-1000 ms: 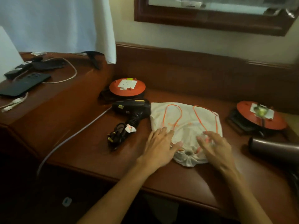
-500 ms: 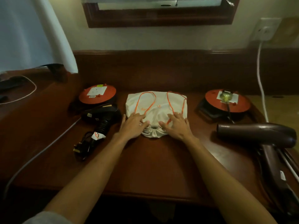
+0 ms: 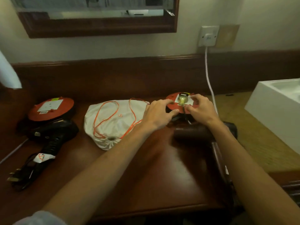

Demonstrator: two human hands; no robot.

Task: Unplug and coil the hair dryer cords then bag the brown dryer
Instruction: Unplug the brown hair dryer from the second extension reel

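Observation:
The brown dryer (image 3: 193, 133) lies at the right of the desk, partly under my right forearm, its handle pointing toward me. Its dark plug (image 3: 182, 99) sits in the socket of the right red cord reel (image 3: 172, 98). My left hand (image 3: 159, 113) lies on that reel's left rim, fingers spread. My right hand (image 3: 201, 109) hovers at the plug's right side, thumb and forefinger curled but apart. The white drawstring bag (image 3: 113, 122) with orange strings lies flat in the middle. The black dryer (image 3: 53, 129) lies at the left, its cord bundled (image 3: 24, 173).
A second red reel (image 3: 50, 108) stands behind the black dryer. A white cable (image 3: 209, 78) runs from the wall socket (image 3: 208, 35) down behind the right reel. A white basin (image 3: 274, 109) stands at the far right. A mirror frame hangs above.
Both hands have left the white bag and moved right to the right red reel. The view has swung right, bringing the wall socket and basin into sight.

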